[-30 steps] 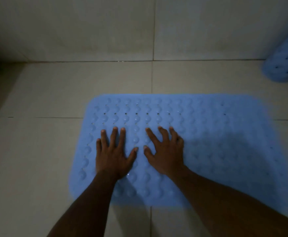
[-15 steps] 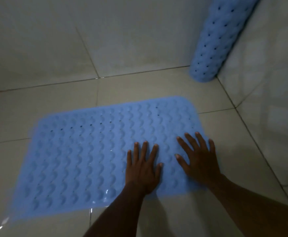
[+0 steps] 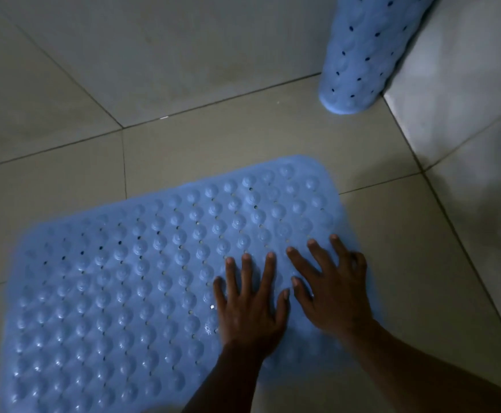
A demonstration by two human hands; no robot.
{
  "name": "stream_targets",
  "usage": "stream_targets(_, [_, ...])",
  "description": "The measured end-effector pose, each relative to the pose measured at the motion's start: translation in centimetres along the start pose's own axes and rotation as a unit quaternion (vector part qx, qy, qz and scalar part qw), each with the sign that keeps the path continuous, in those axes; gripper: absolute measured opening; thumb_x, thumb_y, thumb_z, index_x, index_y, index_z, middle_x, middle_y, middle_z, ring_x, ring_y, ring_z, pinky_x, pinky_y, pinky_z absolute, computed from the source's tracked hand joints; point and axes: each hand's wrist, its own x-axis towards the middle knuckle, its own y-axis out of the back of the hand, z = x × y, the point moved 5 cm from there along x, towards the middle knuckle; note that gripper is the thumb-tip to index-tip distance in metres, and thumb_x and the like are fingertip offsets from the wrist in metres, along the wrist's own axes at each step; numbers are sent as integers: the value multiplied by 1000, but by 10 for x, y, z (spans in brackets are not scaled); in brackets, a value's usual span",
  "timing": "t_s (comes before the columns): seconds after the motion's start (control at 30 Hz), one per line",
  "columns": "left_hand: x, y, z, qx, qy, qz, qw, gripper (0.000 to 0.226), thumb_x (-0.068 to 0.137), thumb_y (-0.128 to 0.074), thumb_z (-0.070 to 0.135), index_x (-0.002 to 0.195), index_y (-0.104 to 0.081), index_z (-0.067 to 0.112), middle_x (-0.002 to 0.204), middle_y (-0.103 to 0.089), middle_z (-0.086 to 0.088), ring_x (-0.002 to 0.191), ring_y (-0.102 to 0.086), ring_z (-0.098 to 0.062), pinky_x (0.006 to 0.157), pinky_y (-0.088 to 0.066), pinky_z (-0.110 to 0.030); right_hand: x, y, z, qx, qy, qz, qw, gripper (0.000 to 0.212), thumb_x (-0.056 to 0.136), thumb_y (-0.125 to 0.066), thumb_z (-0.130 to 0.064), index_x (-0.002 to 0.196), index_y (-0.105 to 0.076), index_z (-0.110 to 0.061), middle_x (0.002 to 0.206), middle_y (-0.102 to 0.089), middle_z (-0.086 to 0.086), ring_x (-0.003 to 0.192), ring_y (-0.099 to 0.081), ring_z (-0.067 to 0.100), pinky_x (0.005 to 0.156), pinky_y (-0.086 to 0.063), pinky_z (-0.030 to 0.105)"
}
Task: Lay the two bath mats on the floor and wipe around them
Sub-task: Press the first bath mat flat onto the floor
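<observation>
Beyond, rolled mat [image 3: 362, 52] against wall [image 3: 466, 73].

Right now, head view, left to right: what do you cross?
flat bath mat → left hand → right hand → rolled bath mat standing in the corner → right wall

Both hands lie flat, palms down, side by side. The left hand [image 3: 250, 305] has straight, spread fingers [image 3: 247, 272] pointing to 12 o'clock, the thumb angled toward 1 o'clock. The right hand [image 3: 337, 293] sits just beside it at 3 o'clock, its fingers fanned toward 11 o'clock and its thumb tip close to the left thumb. The bare left forearm [image 3: 228, 380] enters from 6 o'clock, the right forearm [image 3: 422, 368] from 4 o'clock.
</observation>
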Motion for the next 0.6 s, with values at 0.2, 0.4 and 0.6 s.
stream_targets(0.2, [2, 4, 0, 15, -13, -8, 1000, 70, 94, -44, 63, 157, -33, 35, 152, -49, -16, 142, -39, -47, 107, -26, -60, 1, -1, 2, 4, -5, -39, 999, 53, 93, -47, -53, 145, -48, -42, 146, -57, 5, 141, -39, 42, 103, -33, 57])
stream_targets(0.4, [4, 2, 3, 9, -19, -19, 1000, 70, 94, -39, 64, 157, -34, 33, 152, -48, -17, 142, -39, -48, 106, -23, -61, 3, 2, 0, 5, -2, -26, 1000, 53, 90, -49, -52, 141, -54, -40, 142, -59, 7, 136, -45, 43, 101, -35, 57])
stream_targets(0.6, [-4, 0, 4, -19, -13, 2, 1000, 67, 100, -25, 65, 159, -28, 34, 159, -39, -15, 149, -24, -46, 116, -24, -63, 0, 4, 0, 13, -4, 23, 1000, 53, 86, -49, -52, 137, -59, -37, 139, -61, 7, 132, -46, 41, 99, -34, 53])
